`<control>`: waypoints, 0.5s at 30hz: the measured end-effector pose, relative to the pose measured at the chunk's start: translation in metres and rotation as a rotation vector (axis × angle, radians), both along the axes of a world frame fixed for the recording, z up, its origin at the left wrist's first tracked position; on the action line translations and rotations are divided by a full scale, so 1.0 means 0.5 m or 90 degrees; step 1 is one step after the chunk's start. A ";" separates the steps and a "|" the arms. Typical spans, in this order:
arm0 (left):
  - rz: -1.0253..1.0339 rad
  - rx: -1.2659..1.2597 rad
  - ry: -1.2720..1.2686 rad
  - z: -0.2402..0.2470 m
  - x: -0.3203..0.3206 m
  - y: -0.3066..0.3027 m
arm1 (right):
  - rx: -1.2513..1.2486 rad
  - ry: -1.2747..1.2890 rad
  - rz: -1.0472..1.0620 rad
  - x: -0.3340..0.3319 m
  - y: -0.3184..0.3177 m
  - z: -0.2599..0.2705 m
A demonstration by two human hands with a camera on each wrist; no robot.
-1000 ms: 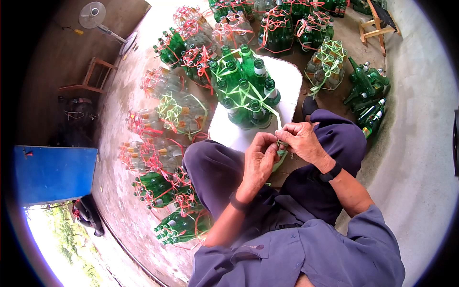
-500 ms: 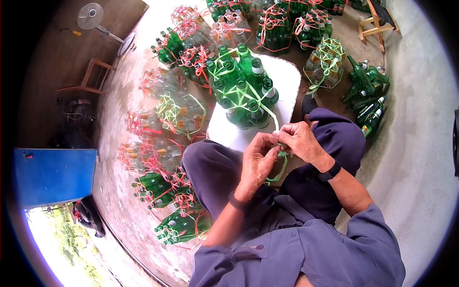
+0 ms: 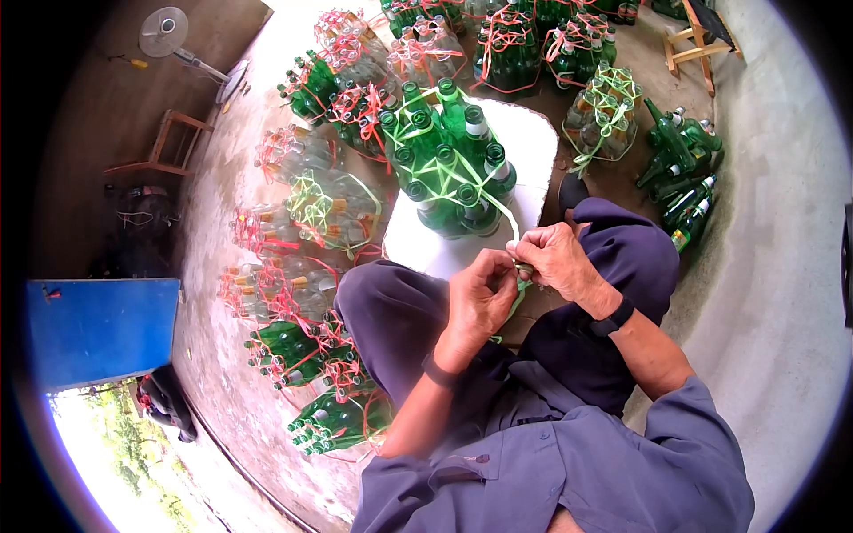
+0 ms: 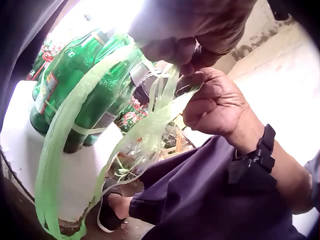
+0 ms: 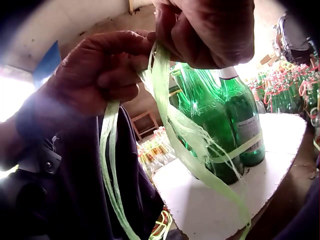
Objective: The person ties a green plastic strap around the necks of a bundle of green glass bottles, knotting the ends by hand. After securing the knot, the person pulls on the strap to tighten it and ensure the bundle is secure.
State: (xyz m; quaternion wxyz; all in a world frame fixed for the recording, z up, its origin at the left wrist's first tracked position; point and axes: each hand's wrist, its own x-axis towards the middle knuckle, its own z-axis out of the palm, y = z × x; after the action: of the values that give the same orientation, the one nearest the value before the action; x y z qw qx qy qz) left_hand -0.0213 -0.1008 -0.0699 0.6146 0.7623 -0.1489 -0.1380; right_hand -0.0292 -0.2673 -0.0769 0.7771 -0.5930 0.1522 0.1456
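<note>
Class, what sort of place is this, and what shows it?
Probably a storeroom or bundling workshop: strapped bottle bundles crowd the floor, loose green bottles lie beside the wall, and green strip laces upright bottles on a white surface.

Within the edges of the white board (image 3: pixel 538 160), bottles (image 5: pixel 221 131) are translucent green; the ribbon (image 4: pixel 54 155) is pale green, the trousers (image 3: pixel 386 306) dark purple.

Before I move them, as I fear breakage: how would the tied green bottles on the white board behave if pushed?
The bottles look like smooth glass, so probably fragile. Bound by ribbon, they would likely slide together. Standing upright on the board, they seem unlikely to roll.
</note>
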 end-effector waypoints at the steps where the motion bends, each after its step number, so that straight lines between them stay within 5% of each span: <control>1: 0.000 0.016 -0.074 -0.001 0.001 -0.002 | 0.000 0.000 0.000 0.000 -0.001 -0.001; 15: 0.009 0.162 -0.209 -0.027 0.008 -0.012 | 0.096 0.041 -0.026 -0.001 0.000 -0.045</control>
State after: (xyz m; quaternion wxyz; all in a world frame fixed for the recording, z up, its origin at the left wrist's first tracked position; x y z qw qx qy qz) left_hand -0.0172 -0.1070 -0.0833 0.4822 0.8469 -0.2227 -0.0253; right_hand -0.0296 -0.2670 -0.0996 0.8169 -0.5248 0.1782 0.1596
